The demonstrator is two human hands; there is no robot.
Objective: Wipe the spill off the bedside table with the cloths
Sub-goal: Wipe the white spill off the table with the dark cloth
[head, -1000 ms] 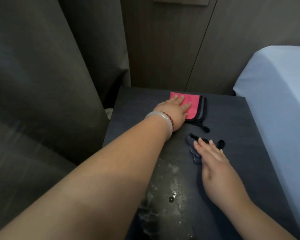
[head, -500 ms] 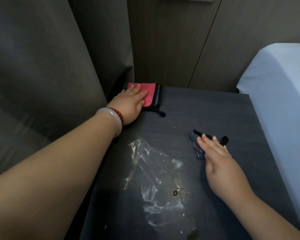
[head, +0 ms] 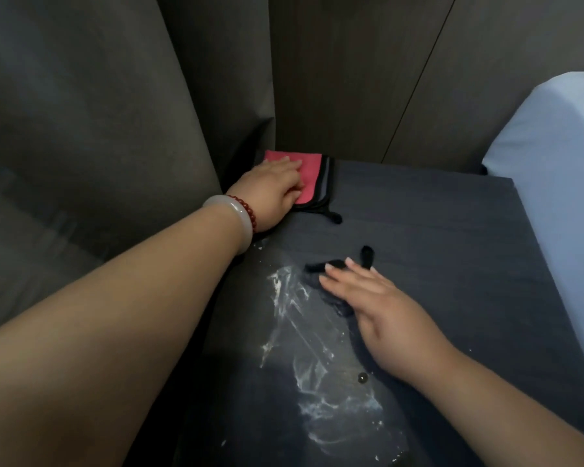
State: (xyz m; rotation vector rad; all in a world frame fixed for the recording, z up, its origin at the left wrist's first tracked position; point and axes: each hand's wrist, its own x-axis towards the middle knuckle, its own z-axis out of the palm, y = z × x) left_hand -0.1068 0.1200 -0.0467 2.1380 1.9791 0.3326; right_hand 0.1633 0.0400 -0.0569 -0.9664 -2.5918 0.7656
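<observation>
Dim room, soft flat light, colours muted.

Left: heavy grey curtain (head: 81, 129), broad folds, running from near left to far corner, one fold dropping beside table's far left edge.

Far wall: dark wood-grain panel (head: 334, 79) directly behind table. Thin slanting seam (head: 420, 79) splits it from paler grey-brown panel (head: 520, 45) to right.

Right: bed (head: 553, 163), pale blue sheet, rounded corner, standing higher than table, close against its right edge.

Between curtain and bed: bedside table (head: 435, 214), dark matte top, faint grain, square far-right corner.
</observation>
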